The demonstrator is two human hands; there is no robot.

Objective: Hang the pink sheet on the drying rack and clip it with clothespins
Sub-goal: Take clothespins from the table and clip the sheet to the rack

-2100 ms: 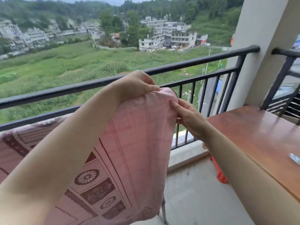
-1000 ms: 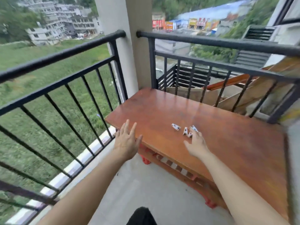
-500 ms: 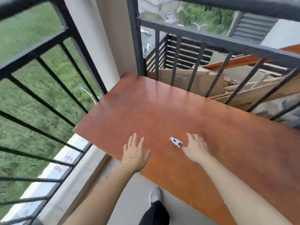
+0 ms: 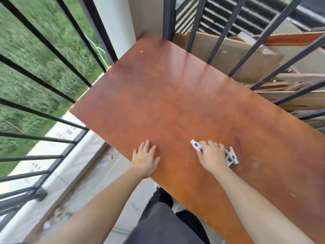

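White clothespins lie on the reddish-brown wooden table (image 4: 175,95). My right hand (image 4: 212,156) rests palm down on them with the fingers curled. One clothespin (image 4: 195,146) sticks out at my fingertips on the left, and two more clothespins (image 4: 232,155) poke out from under the hand's right side. My left hand (image 4: 145,160) lies flat on the table's near edge, fingers spread, holding nothing. The pink sheet and the drying rack are out of view.
Black balcony railing (image 4: 52,118) runs along the left and behind the table. A white pillar (image 4: 114,23) stands at the corner. Cardboard and wood scraps (image 4: 246,55) lie beyond the back rail. My dark trouser leg (image 4: 163,224) is below, over the concrete floor.
I have let go of the pink sheet and turned right to the table. Both hands came down onto it, and my right hand closed over the clothespins.
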